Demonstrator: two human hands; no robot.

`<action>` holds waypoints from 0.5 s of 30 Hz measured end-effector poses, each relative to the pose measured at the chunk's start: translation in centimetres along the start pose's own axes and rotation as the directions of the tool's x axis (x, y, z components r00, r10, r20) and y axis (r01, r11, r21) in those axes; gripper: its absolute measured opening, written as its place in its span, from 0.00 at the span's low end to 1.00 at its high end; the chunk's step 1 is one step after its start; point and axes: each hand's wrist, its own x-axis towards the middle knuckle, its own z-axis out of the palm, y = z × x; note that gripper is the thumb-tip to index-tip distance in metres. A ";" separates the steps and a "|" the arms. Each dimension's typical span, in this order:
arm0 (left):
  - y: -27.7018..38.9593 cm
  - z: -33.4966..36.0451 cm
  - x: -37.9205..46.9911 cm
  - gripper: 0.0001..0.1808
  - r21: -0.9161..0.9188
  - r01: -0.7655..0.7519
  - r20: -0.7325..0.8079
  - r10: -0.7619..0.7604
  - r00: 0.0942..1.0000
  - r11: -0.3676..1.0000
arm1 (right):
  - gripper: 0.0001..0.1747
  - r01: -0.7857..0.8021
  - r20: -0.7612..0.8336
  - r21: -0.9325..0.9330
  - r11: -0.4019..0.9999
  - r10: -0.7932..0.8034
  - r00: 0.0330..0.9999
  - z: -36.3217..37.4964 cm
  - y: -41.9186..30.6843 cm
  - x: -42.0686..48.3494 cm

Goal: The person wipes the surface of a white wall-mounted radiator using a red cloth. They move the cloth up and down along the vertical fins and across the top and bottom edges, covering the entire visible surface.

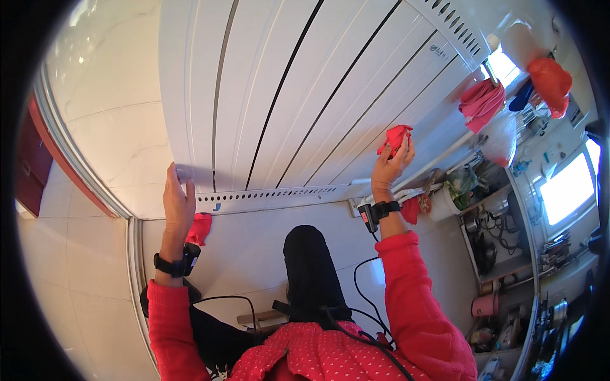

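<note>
A white panel radiator point(267, 95) with dark vertical gaps and perforated grilles stands on the wall before me. My right hand point(393, 159) grips a crumpled red cloth point(396, 138) at the lower right part of the radiator's face. At the lower left corner is my left hand point(178, 202), with thumb and fingers apart around the radiator's edge. Whether its fingertips touch the metal is hard to tell. Another piece of red cloth point(200, 228) lies low beside my left wrist, near the floor.
Pink cloth point(482, 102) hangs on the right near a white pipe point(443, 155). Open shelves point(500, 266) hold pots and a pink bucket point(485, 304). A white bin point(443, 202) contains greens. Black cables point(357, 276) run from my wrists. A sliding-door track point(135, 257) borders the left.
</note>
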 end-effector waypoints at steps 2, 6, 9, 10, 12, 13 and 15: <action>0.1 0.0 0.0 0.27 0.032 -0.008 -0.003 0.008 1.000 0.999 | 0.29 -0.029 0.029 0.013 0.999 0.029 0.999 0.2 0.1 -1.7; 0.1 0.0 0.0 0.26 -0.005 -0.024 -0.008 0.024 1.000 1.000 | 0.31 -0.107 0.071 0.049 0.993 0.104 0.992 0.6 0.1 -4.9; 0.1 0.0 0.0 0.26 0.014 -0.015 0.000 0.015 1.000 1.000 | 0.31 -0.166 0.110 0.028 0.986 0.162 0.981 0.8 0.0 -7.4; 0.1 0.1 0.0 0.26 0.010 -0.021 -0.006 0.021 1.000 1.000 | 0.31 -0.176 0.125 0.011 0.984 0.173 0.977 0.9 0.0 -8.2; 0.1 0.1 0.1 0.26 -0.010 -0.048 -0.027 0.048 0.998 0.999 | 0.31 -0.215 0.151 -0.012 0.976 0.215 0.965 0.9 -0.1 -10.1; 0.1 0.1 0.1 0.26 0.004 -0.027 -0.013 0.027 1.000 1.000 | 0.30 -0.252 0.170 -0.014 0.968 0.251 0.953 1.0 -0.2 -11.1; 0.1 0.1 0.1 0.27 0.000 -0.006 -0.001 0.006 1.000 1.000 | 0.30 -0.331 0.206 -0.023 0.943 0.329 0.922 1.1 -0.4 -13.0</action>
